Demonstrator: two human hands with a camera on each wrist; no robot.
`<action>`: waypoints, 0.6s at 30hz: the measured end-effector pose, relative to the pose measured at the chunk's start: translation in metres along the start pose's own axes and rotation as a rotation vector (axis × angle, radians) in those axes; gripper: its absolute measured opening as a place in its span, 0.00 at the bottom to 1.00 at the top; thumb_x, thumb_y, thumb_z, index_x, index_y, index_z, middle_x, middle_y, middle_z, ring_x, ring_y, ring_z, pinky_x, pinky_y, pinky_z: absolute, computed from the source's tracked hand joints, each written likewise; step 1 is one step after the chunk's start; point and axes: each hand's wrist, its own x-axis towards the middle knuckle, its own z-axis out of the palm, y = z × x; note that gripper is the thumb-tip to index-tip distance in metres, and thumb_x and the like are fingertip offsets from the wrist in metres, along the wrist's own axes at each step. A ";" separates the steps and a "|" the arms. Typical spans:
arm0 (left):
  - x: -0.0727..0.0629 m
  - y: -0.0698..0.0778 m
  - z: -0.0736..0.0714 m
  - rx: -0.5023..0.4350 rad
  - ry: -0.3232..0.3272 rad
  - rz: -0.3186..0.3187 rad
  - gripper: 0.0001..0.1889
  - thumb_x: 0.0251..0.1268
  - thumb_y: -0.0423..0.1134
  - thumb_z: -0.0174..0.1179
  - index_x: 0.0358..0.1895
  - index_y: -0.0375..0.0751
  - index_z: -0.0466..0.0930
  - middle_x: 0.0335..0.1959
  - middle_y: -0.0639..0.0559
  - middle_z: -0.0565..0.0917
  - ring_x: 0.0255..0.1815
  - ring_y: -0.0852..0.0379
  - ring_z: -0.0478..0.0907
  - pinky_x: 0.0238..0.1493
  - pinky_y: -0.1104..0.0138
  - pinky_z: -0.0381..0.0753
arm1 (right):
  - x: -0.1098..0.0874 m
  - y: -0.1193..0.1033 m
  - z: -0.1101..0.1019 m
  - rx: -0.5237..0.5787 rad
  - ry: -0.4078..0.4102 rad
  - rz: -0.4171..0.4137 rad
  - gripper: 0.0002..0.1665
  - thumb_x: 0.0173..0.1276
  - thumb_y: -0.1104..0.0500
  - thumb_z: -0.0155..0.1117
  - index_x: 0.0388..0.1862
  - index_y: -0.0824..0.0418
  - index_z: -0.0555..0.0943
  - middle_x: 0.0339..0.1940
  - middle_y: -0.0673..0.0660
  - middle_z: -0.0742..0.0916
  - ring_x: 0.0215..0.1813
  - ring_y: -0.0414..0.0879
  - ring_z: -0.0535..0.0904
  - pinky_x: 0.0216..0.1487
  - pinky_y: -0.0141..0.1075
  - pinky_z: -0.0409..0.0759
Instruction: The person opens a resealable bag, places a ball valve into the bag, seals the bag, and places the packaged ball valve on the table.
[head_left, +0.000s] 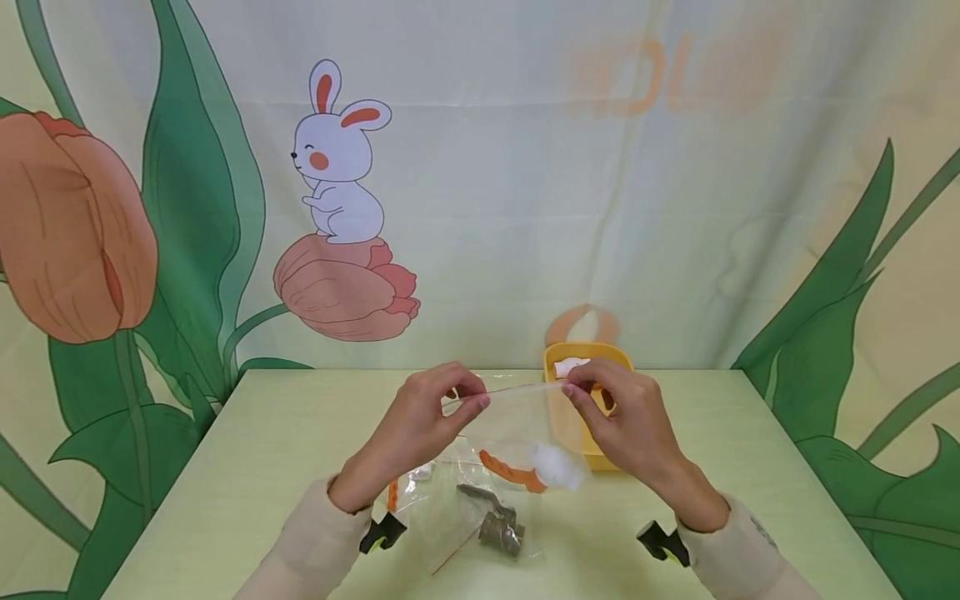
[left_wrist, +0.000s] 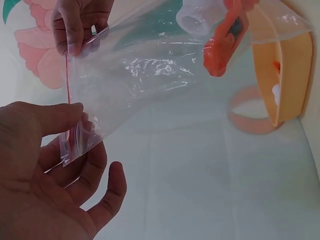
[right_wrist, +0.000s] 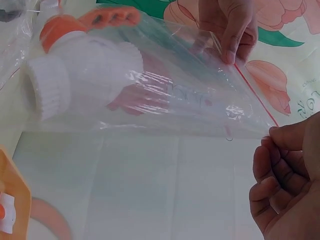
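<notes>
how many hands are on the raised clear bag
2: the left hand pinches the top edge of the raised clear bag near its left end, and the right hand pinches it at the right end. Both are in plain view.

Head camera looking forward and down over table (head_left: 720,408), close wrist cameras sharing the clear bag (left_wrist: 150,67)
</notes>
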 end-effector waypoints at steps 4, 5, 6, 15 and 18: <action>-0.002 -0.002 0.000 0.002 -0.007 0.004 0.03 0.64 0.34 0.65 0.36 0.46 0.81 0.31 0.58 0.81 0.34 0.64 0.76 0.38 0.67 0.80 | 0.000 0.000 0.000 0.008 0.007 -0.004 0.13 0.53 0.72 0.74 0.35 0.59 0.83 0.29 0.47 0.85 0.24 0.34 0.68 0.25 0.22 0.66; -0.003 -0.002 0.000 0.005 -0.009 0.007 0.03 0.64 0.34 0.65 0.36 0.46 0.81 0.31 0.58 0.81 0.33 0.64 0.76 0.37 0.68 0.79 | 0.000 0.000 0.000 0.011 0.006 -0.005 0.13 0.53 0.72 0.74 0.35 0.58 0.83 0.29 0.47 0.85 0.25 0.34 0.69 0.26 0.21 0.66; -0.003 -0.002 0.000 0.008 -0.012 0.010 0.03 0.64 0.34 0.65 0.36 0.46 0.81 0.31 0.58 0.81 0.33 0.64 0.75 0.37 0.69 0.78 | 0.000 0.000 0.000 0.010 0.005 -0.006 0.13 0.53 0.71 0.74 0.35 0.58 0.83 0.29 0.47 0.85 0.25 0.34 0.69 0.26 0.21 0.66; -0.008 -0.007 -0.002 -0.007 -0.049 -0.042 0.03 0.65 0.35 0.65 0.37 0.48 0.81 0.33 0.60 0.81 0.37 0.65 0.78 0.42 0.67 0.80 | -0.002 0.001 -0.002 -0.010 -0.006 0.019 0.12 0.55 0.70 0.73 0.36 0.59 0.84 0.29 0.47 0.85 0.25 0.34 0.69 0.27 0.21 0.67; -0.010 -0.009 -0.002 -0.006 -0.044 -0.045 0.03 0.65 0.34 0.64 0.37 0.47 0.80 0.32 0.60 0.81 0.36 0.64 0.77 0.42 0.67 0.80 | -0.002 0.002 -0.003 -0.019 -0.002 0.022 0.11 0.54 0.70 0.74 0.36 0.59 0.84 0.29 0.48 0.85 0.25 0.34 0.69 0.26 0.22 0.67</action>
